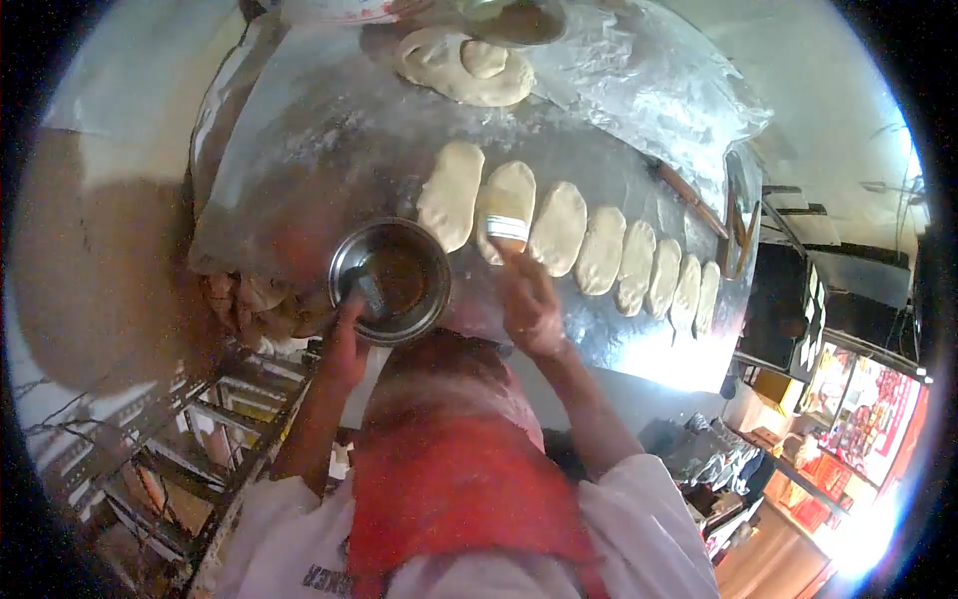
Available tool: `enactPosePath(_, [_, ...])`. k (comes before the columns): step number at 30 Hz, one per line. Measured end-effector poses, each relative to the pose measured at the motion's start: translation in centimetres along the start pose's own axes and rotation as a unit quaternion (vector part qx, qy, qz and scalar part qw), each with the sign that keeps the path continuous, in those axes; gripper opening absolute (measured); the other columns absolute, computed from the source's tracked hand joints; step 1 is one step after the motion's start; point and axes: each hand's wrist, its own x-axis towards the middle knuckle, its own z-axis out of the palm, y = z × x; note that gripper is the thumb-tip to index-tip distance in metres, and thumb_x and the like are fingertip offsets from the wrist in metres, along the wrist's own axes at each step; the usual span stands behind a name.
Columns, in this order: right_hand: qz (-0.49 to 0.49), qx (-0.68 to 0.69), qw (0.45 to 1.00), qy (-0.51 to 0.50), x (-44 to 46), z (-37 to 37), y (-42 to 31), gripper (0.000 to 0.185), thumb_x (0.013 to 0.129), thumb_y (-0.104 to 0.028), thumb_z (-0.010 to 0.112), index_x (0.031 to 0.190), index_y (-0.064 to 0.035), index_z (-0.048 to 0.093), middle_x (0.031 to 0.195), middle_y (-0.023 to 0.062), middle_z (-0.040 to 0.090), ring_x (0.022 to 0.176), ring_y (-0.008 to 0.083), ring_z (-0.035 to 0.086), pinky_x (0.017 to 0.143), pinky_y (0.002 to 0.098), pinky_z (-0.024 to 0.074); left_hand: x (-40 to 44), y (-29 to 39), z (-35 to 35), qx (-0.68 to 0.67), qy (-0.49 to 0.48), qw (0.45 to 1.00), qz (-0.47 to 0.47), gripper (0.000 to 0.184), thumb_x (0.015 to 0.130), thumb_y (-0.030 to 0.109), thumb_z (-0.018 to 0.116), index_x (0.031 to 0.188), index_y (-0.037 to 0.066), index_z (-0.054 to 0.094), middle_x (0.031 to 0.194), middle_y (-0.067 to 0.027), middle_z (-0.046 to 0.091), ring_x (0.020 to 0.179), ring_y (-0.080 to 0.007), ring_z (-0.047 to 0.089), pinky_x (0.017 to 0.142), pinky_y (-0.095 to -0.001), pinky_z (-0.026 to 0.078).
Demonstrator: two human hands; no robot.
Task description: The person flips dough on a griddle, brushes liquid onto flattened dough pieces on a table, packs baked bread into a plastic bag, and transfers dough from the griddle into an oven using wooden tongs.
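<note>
My right hand [534, 309] is closed around the handle of a flat brush [507, 228]. Its pale bristles lie on the second dough piece [513, 178] from the left. My left hand [347, 334] grips the near-left rim of a round metal bowl [436, 309]; dark brownish contents show inside. Flattened oval dough pieces run in a row across the metal worktop [299, 190], from the leftmost piece [451, 195] beside the bowl to the smaller-looking piece [708, 298] at the right. The bowl stands close to the leftmost piece.
A larger dough mass [449, 70] with a small lump on top lies toward the far side. Crumpled clear plastic sheet [659, 90] covers the far right. A wooden rolling pin [691, 198] rests near the right edge. Metal racks [190, 459] stand at lower left.
</note>
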Motion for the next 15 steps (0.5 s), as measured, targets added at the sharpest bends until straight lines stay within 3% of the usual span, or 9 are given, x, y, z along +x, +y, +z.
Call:
enactPosePath(1, [-0.060,-0.057,0.995,-0.052,-0.4,1.6,1.6,0.035,0.078,0.001,0.060,0.113,-0.0024,0.061,0.126,0.0169,0.058,0.115,0.0351,0.056,0.094,0.0411,0.0499,0.4,-1.4,-0.8,0.351,-0.061,0.912,0.203,0.045,0.084,0.001,0.063,0.126,0.003,0.047,0.118,-0.0136,0.058,0.109,-0.0257,0.056,0.095,-0.0369,0.044])
enactPosePath(2, [-0.120,-0.113,0.981,-0.102,-0.4,2.6,2.6,0.035,0.078,0.000,0.060,0.113,-0.0013,0.061,0.125,0.0171,0.058,0.114,0.0350,0.056,0.094,0.0410,0.0498,0.9,-1.4,-0.4,0.347,-0.062,0.912,0.210,0.045,0.084,0.001,0.063,0.126,0.003,0.047,0.118,-0.0136,0.058,0.109,-0.0257,0.056,0.095,-0.0369,0.044])
enactPosePath(3, [-0.134,-0.066,0.982,-0.114,0.5,2.8,2.1,0.035,0.078,-0.004,0.061,0.113,0.0006,0.060,0.123,0.0183,0.058,0.113,0.0353,0.056,0.092,0.0414,0.0506,1.5,-1.2,-0.2,0.109,-0.056,0.986,0.111,0.045,0.086,0.002,0.061,0.129,0.004,0.046,0.123,-0.0126,0.055,0.112,-0.0249,0.054,0.096,-0.0363,0.043])
enactPosePath(5, [-0.118,-0.032,0.989,-0.083,1.6,2.9,0.8,0.036,0.078,-0.005,0.060,0.114,0.0002,0.061,0.125,0.0190,0.057,0.114,0.0342,0.055,0.095,0.0416,0.0488,2.4,-0.6,-1.1,-0.136,-0.041,0.990,0.008,0.045,0.088,0.003,0.058,0.131,0.005,0.044,0.128,-0.0115,0.052,0.114,-0.0240,0.053,0.097,-0.0357,0.043])
enactPosePath(8, [-0.092,-0.002,0.994,-0.061,2.5,3.6,0.0,0.038,0.078,-0.006,0.060,0.115,-0.0005,0.060,0.129,0.0197,0.054,0.117,0.0320,0.054,0.099,0.0405,0.0458,2.5,0.5,-2.5,0.231,-0.053,0.960,0.148,0.043,0.094,0.008,0.053,0.135,0.006,0.040,0.135,-0.0095,0.046,0.120,-0.0212,0.048,0.101,-0.0359,0.040])
enactPosePath(10, [-0.177,-0.064,0.974,-0.129,3.9,5.2,1.5,0.022,0.087,-0.001,0.055,0.108,-0.0003,0.063,0.124,0.0196,0.057,0.106,0.0325,0.061,0.089,0.0390,0.0519,2.6,2.8,-1.1,-0.205,-0.001,0.977,-0.049,0.051,0.090,0.001,0.054,0.138,0.007,0.038,0.136,-0.0108,0.045,0.125,-0.0216,0.044,0.104,-0.0363,0.037])
enactPosePath(11, [-0.195,-0.034,0.971,-0.135,4.3,4.8,1.7,0.023,0.086,-0.001,0.056,0.108,0.0001,0.063,0.124,0.0198,0.057,0.109,0.0321,0.060,0.089,0.0384,0.0516,2.3,3.1,-1.5,-0.203,0.001,0.978,-0.046,0.051,0.090,0.001,0.054,0.138,0.007,0.038,0.136,-0.0108,0.045,0.125,-0.0216,0.044,0.104,-0.0363,0.037])
enactPosePath(14, [-0.083,0.190,0.970,-0.125,7.0,1.0,-5.6,0.047,0.082,-0.009,0.061,0.127,-0.0017,0.054,0.135,0.0174,0.050,0.125,0.0306,0.049,0.105,0.0395,0.0395,1.5,3.6,-1.7,0.262,-0.049,0.940,0.215,0.054,0.091,0.008,0.057,0.140,0.005,0.036,0.136,-0.0108,0.047,0.126,-0.0228,0.044,0.106,-0.0356,0.036])
enactPosePath(15, [-0.147,0.136,0.969,-0.143,7.1,1.8,-5.6,0.048,0.083,-0.011,0.061,0.129,-0.0012,0.052,0.135,0.0174,0.050,0.124,0.0319,0.048,0.105,0.0394,0.0398,2.6,4.5,-0.5,0.050,0.002,0.996,0.073,0.056,0.089,0.006,0.058,0.140,0.004,0.036,0.135,-0.0125,0.047,0.125,-0.0239,0.045,0.106,-0.0359,0.037])
